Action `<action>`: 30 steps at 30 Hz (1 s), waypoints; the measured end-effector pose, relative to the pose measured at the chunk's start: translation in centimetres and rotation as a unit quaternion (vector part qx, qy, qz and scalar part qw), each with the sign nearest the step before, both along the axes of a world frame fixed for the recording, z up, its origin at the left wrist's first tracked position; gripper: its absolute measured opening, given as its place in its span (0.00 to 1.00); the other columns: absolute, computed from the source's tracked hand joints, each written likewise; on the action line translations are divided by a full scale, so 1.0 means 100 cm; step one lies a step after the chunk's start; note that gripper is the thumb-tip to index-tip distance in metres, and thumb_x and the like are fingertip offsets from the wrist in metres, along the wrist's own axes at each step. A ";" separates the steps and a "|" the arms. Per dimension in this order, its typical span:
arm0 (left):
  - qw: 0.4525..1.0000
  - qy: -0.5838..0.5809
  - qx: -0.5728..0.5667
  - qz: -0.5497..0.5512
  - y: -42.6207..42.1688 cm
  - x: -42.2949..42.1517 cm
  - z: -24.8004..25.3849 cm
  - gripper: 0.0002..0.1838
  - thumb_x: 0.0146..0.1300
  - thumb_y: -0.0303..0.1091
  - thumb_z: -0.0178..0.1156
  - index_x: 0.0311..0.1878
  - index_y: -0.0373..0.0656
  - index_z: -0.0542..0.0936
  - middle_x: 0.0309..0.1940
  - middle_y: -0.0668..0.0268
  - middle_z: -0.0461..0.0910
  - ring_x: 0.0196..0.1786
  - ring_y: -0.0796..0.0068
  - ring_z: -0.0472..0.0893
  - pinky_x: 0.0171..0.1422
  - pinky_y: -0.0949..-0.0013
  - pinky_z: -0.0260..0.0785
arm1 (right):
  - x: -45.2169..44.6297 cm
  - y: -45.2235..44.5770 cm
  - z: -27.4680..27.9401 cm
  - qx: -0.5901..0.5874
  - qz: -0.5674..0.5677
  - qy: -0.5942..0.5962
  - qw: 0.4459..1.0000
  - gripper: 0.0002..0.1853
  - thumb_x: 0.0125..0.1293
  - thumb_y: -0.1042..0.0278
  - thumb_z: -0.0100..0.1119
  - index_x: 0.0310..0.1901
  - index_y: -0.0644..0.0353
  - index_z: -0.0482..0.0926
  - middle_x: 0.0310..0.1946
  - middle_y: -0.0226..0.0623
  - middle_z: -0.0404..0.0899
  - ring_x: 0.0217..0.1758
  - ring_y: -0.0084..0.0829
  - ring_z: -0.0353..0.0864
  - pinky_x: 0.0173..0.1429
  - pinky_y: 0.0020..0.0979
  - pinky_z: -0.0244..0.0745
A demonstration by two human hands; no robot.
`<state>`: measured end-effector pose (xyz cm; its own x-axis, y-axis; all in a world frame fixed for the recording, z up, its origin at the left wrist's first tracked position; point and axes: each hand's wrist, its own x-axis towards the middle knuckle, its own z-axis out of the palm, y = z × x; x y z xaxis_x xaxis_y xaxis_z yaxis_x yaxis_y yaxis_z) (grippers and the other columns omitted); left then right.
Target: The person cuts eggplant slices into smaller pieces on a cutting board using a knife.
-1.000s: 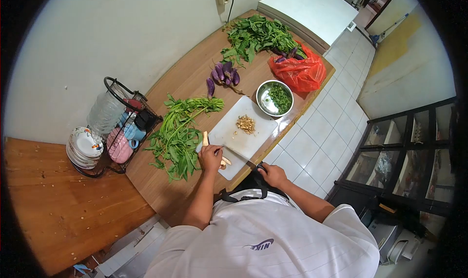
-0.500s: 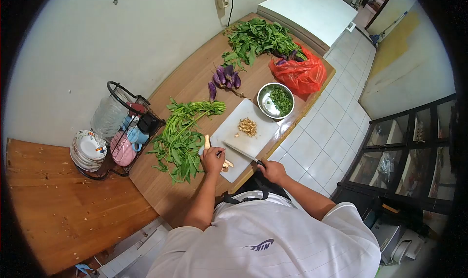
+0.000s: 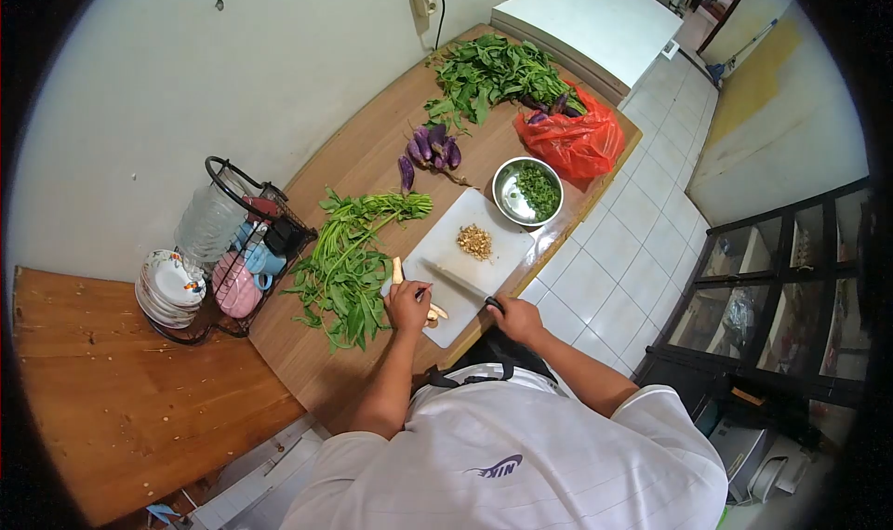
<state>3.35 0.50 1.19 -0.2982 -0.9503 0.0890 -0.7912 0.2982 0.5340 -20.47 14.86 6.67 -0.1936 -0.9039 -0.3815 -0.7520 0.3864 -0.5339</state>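
My right hand (image 3: 514, 318) is wrapped round the black handle of a knife (image 3: 458, 281), whose blade slants over the white cutting board (image 3: 504, 256). At the near left part of the board, my left hand (image 3: 407, 307) has its fingers closed, with a small dark bit at the fingertips that I cannot make out. Pale, root-like pieces (image 3: 397, 270) show above and beside that hand. A small heap of chopped yellowish-brown bits (image 3: 474, 242) lies on the board beyond the blade. Close to the board's far edge stands a steel bowl (image 3: 505, 178) with chopped greens (image 3: 538, 192) inside.
Leafy green stems (image 3: 349, 260) lie left of the board. Purple eggplants (image 3: 431, 147) sit farther back, near a red plastic bag (image 3: 577, 144) and more greens (image 3: 488, 70). A dish rack (image 3: 279, 216) with cups and plates (image 3: 170, 288) stands at the left.
The knife blade has swung slightly away from me, and my right hand has shifted a little left. My left hand stays in nearly the same place.
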 end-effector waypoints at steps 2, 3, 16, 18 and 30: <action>1.000 -0.004 0.002 0.002 -0.001 0.000 -0.001 0.06 0.58 0.40 0.75 0.38 0.58 0.90 0.40 0.75 0.85 0.53 0.65 0.79 0.60 0.55 0.65 | 0.009 -0.006 0.000 -0.012 0.006 -0.001 1.000 0.20 0.76 0.45 0.54 0.51 0.53 0.82 0.38 0.49 0.87 0.46 0.54 0.88 0.49 0.54 0.81; 1.000 -0.008 0.004 0.002 0.000 0.000 -0.001 0.06 0.58 0.39 0.75 0.38 0.57 0.90 0.40 0.74 0.85 0.53 0.64 0.79 0.60 0.55 0.65 | 0.012 -0.010 0.001 -0.008 0.016 -0.001 1.000 0.20 0.76 0.45 0.54 0.51 0.53 0.82 0.38 0.49 0.87 0.45 0.54 0.88 0.48 0.54 0.81; 1.000 0.022 -0.008 0.005 0.001 0.001 0.001 0.04 0.59 0.39 0.74 0.36 0.57 0.89 0.38 0.76 0.84 0.52 0.66 0.79 0.61 0.56 0.63 | 0.021 -0.015 0.000 -0.013 -0.019 0.011 1.000 0.20 0.76 0.46 0.55 0.51 0.54 0.81 0.36 0.50 0.88 0.42 0.55 0.88 0.46 0.55 0.82; 1.000 0.011 -0.007 -0.001 0.000 0.001 0.000 0.09 0.59 0.39 0.74 0.43 0.58 0.90 0.38 0.77 0.84 0.52 0.67 0.79 0.62 0.57 0.62 | 0.013 -0.001 -0.007 -0.013 -0.026 0.002 1.000 0.20 0.76 0.45 0.54 0.52 0.53 0.81 0.36 0.50 0.88 0.42 0.56 0.88 0.47 0.55 0.82; 0.999 -0.020 -0.034 0.005 -0.005 -0.031 0.004 0.16 0.56 0.43 0.74 0.49 0.61 0.90 0.34 0.78 0.84 0.47 0.70 0.78 0.57 0.57 0.57 | -0.009 0.036 -0.022 -0.046 -0.107 -0.101 0.988 0.21 0.79 0.45 0.54 0.48 0.56 0.82 0.31 0.47 0.85 0.31 0.47 0.84 0.40 0.48 0.79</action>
